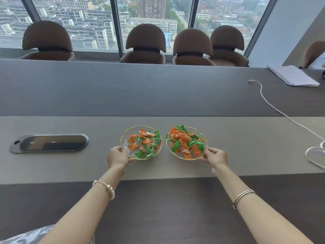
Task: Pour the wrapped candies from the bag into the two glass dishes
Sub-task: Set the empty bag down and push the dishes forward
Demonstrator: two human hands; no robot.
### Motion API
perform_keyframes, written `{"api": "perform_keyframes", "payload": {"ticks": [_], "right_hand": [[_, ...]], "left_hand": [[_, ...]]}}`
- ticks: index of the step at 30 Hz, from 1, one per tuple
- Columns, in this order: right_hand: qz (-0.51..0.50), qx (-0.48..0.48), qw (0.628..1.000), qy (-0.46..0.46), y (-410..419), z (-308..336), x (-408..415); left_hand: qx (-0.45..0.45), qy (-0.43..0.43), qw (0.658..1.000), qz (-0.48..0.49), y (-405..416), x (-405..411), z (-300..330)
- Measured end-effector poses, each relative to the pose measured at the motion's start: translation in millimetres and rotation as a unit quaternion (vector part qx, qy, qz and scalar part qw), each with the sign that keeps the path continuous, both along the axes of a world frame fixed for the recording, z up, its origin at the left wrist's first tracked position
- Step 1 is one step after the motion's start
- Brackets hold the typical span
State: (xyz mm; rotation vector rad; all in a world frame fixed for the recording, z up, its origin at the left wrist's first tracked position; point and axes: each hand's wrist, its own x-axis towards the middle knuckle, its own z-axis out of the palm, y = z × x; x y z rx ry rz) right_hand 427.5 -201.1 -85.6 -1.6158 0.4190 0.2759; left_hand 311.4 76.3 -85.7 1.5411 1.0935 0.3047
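Two gold-rimmed glass dishes stand side by side on the grey middle strip of the table. The left dish (126, 138) and the right dish (204, 138) each hold several orange and green wrapped candies (146, 141). My left hand (117, 158) grips the near left rim of the left dish. My right hand (215, 158) grips the near right rim of the right dish. A clear plastic bag (26, 235) shows at the bottom left corner, under my left forearm.
A black oval panel (50, 143) is set into the table to the left. A white cable (274, 108) runs along the right side, near a stack of papers (293, 75). Several brown chairs (146, 43) line the far side by the windows.
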Motion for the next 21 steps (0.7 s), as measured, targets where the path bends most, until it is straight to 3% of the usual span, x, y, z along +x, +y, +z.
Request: {"api": "perform_keyframes", "payload": {"ticks": [21], "right_hand": [[-0.028, 0.043, 0.998, 0.035, 10.6, -18.8, 10.6]], "left_hand": [[-0.050, -0.003, 0.999, 0.016, 8.6, 8.5, -21.7]]}}
